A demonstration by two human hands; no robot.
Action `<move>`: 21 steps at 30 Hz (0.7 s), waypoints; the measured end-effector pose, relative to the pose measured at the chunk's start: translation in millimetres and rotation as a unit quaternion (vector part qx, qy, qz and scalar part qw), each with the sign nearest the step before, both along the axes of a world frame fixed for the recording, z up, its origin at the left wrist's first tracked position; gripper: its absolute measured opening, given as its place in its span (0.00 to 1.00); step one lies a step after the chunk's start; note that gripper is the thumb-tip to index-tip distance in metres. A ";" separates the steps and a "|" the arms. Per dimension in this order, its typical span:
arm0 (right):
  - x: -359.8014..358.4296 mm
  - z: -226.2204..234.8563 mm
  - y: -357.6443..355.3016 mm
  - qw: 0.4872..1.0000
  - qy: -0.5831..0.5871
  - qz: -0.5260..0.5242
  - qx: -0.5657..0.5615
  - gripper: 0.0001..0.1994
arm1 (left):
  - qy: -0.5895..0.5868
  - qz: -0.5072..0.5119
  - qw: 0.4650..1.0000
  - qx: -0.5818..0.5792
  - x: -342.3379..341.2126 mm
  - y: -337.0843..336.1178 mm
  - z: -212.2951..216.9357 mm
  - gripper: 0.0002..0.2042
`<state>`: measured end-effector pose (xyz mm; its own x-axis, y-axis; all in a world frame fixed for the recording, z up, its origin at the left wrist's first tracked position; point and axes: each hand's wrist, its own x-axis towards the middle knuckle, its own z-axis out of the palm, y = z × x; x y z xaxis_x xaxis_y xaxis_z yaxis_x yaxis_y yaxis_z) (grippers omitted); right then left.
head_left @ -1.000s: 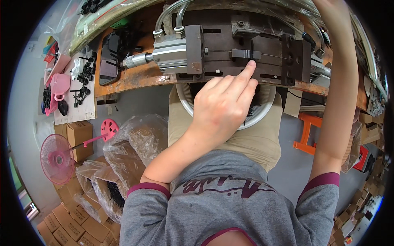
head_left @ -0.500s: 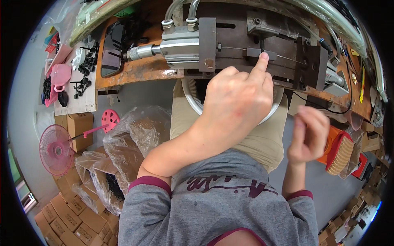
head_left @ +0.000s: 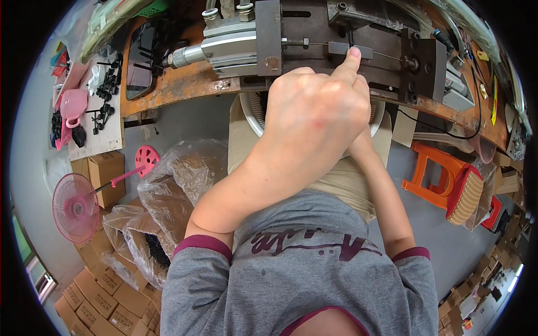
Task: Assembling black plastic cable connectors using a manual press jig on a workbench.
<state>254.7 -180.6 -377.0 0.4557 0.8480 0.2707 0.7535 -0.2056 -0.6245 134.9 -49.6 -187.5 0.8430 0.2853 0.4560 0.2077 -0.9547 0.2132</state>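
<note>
My left hand (head_left: 316,109) reaches across to the bench fixture, index fingertip resting on a small dark grey block (head_left: 338,49). Its visible other fingers are bent, with nothing seen gripped in them. A thin metal rod (head_left: 315,43) runs into the block's left end, and another thin length continues from its right side to a dark end bracket (head_left: 430,70). From a thick upright plate (head_left: 269,39) a threaded shaft with a nut (head_left: 297,42) sticks out toward the block. My right hand (head_left: 361,144) is mostly behind the left one; its fingers are hidden.
A silver air cylinder (head_left: 230,47) with hose fittings adjoins the plate. Further left lie a phone (head_left: 140,67) and black plastic parts (head_left: 102,112). A round white-rimmed container (head_left: 252,120) stands between my legs. An orange stool (head_left: 434,176) is at right, a pink fan (head_left: 77,207) at left.
My right hand has swung in from the right to behind my left hand. The threaded shaft sticks out further from the plate. My left fingertip stays on the block; the view has shifted slightly.
</note>
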 end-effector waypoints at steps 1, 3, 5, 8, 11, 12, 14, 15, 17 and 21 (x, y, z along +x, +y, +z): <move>-1.1 -2.4 5.0 1.000 -0.020 0.008 0.012 0.08 | -0.006 -0.003 1.000 -0.002 -0.1 0.3 -0.3 0.11; -3.2 -6.8 11.8 0.998 -0.064 0.019 0.016 0.08 | -0.018 -0.005 1.000 -0.006 -1.0 1.9 -2.2 0.11; -1.2 -15.6 14.6 0.997 -0.074 0.035 0.013 0.07 | -0.033 -0.015 0.999 -0.007 -1.1 3.6 -5.8 0.11; -0.3 -26.1 12.2 0.996 -0.053 0.078 -0.002 0.07 | -0.059 -0.045 0.997 -0.018 -5.9 3.1 -4.9 0.10; 3.9 -20.9 6.7 0.990 0.100 0.098 -0.008 0.06 | -0.046 -0.097 0.989 -0.098 -25.3 -2.0 3.0 0.11; 9.9 -28.7 4.2 0.989 -0.034 0.127 -0.060 0.06 | -0.033 -0.115 0.984 -0.135 -34.7 -3.9 7.1 0.11; 9.6 -12.0 5.0 0.983 -0.103 0.119 -0.095 0.07 | -0.012 -0.188 0.968 -0.168 -54.6 -4.0 -0.2 0.11; 10.0 -7.9 3.6 0.985 -0.085 0.115 -0.094 0.07 | 0.017 -0.184 0.961 -0.206 -62.3 -5.1 -5.1 0.11; 9.1 -7.7 0.0 0.987 -0.065 0.115 -0.093 0.07 | 0.058 -0.173 0.949 -0.255 -74.0 -3.6 -23.4 0.10; 7.0 -15.0 6.5 0.980 -0.094 0.142 -0.100 0.07 | 0.108 -0.124 0.953 -0.255 -88.9 0.5 -82.0 0.10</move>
<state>261.7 -174.1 -392.0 0.1510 0.9782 0.1426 0.8960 -0.0745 -0.4378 46.1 -49.1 -269.5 0.9716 0.2039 0.1201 0.0811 -0.7638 0.6403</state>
